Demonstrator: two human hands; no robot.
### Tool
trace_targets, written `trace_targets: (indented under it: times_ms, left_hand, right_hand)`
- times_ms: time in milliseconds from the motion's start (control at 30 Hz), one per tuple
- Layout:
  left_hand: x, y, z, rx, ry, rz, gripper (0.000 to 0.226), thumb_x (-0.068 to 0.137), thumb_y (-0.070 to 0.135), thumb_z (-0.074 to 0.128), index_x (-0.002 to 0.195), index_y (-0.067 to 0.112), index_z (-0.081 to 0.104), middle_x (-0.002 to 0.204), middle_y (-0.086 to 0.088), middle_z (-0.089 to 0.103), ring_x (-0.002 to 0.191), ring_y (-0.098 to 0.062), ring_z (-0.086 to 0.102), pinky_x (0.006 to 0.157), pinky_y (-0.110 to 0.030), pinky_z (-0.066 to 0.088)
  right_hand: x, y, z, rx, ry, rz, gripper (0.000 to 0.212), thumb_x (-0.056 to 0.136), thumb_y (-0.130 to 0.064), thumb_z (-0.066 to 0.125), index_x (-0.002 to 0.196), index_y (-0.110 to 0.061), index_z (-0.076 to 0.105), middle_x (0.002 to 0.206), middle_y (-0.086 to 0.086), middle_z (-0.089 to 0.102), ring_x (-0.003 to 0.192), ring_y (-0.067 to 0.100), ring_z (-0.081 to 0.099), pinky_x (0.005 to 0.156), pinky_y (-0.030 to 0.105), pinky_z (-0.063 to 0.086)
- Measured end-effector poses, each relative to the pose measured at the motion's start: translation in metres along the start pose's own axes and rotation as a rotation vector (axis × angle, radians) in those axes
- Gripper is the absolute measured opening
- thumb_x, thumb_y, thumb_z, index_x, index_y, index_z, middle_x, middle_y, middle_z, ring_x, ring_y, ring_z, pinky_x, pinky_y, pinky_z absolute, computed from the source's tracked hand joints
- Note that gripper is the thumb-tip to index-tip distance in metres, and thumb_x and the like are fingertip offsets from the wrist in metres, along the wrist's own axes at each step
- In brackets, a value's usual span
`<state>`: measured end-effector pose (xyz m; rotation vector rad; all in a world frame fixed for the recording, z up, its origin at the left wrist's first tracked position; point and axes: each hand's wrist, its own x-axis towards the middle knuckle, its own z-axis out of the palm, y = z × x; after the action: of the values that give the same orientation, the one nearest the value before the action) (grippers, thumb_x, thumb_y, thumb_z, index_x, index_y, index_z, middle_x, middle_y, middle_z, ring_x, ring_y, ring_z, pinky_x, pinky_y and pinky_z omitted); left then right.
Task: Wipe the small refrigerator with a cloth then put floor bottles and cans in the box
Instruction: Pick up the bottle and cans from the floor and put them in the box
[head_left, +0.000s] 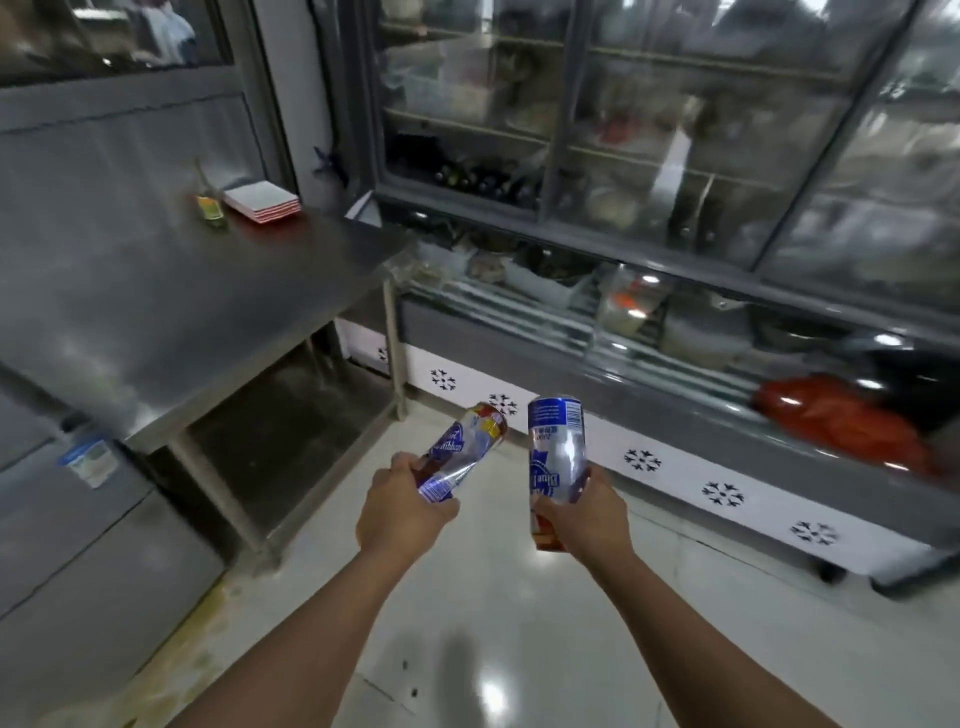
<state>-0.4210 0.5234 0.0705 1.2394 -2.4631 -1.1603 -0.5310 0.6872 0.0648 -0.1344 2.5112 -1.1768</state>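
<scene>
A: Two cans up off the floor, one per hand, and no box anywhere in view — could mean carrying them blind for a stretch

B: Risky on that glossy floor (519, 649), too. Looks wet-shiny; could slip underfoot with both hands full

A: Left hand (402, 512) curled round the bottom end of the left can (467, 449), tilted hard toward the right. Grip low on a long can, so could lever out and drop

B: Could dribble as well, if anything left inside. Can't tell from here whether opened or sealed

A: Right hand (587, 512) wrapped tight about the lower half of the right can (558, 457), nearly upright, printing upside down. Fingers closed fully round, no gap showing

B: Tops close together, not touching. Might clack if swung carelessly near the steel table (208, 291)

A: Display fridge (623, 332) just ahead, glass front — worth keeping both cans well clear of that
</scene>
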Motion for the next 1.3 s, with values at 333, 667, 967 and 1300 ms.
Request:
trace_targets:
  times_ms: [333, 667, 967, 1300]
  left_hand:
    - [-0.098, 0.135, 0.123, 0.026, -0.244, 0.294, 0.049, 0.064, 0.033, 0.077, 0.103, 0.027, 0.048, 0.103, 0.001, 0.058, 0.082, -0.017, 0.06, 0.071, -0.031, 0.052]
    - [-0.265, 0.272, 0.287, 0.056, -0.417, 0.529, 0.051, 0.064, 0.033, 0.076, 0.105, 0.026, 0.047, 0.106, 0.002, 0.059, 0.088, -0.02, 0.059, 0.073, -0.033, 0.051]
    - [-0.395, 0.37, 0.416, 0.113, -0.577, 0.698, 0.058, 0.062, 0.037, 0.077, 0.111, 0.027, 0.048, 0.108, 0.002, 0.059, 0.087, -0.019, 0.059, 0.07, -0.03, 0.049]
    - [-0.466, 0.501, 0.576, 0.107, -0.771, 0.828, 0.052, 0.065, 0.036, 0.077, 0.107, 0.026, 0.047, 0.106, 0.002, 0.06, 0.089, -0.019, 0.061, 0.078, -0.038, 0.054]
  right_hand:
    - [-0.059, 0.111, -0.175, 0.118, 0.306, 0.163, 0.059, 0.074, -0.034, 0.077, 0.117, -0.016, 0.041, 0.113, 0.005, 0.057, 0.094, 0.02, 0.062, 0.075, 0.034, 0.058]
    - [-0.138, 0.267, -0.38, 0.186, 0.565, 0.291, 0.061, 0.076, -0.036, 0.075, 0.119, -0.014, 0.039, 0.117, 0.007, 0.056, 0.099, 0.022, 0.061, 0.081, 0.035, 0.056]
    - [-0.199, 0.394, -0.53, 0.219, 0.774, 0.463, 0.063, 0.075, -0.033, 0.075, 0.121, -0.01, 0.039, 0.118, 0.011, 0.057, 0.099, 0.025, 0.06, 0.084, 0.039, 0.055]
    - [-0.175, 0.506, -0.673, 0.256, 0.936, 0.569, 0.061, 0.075, -0.031, 0.076, 0.12, -0.011, 0.039, 0.116, 0.007, 0.056, 0.093, 0.02, 0.059, 0.077, 0.032, 0.053]
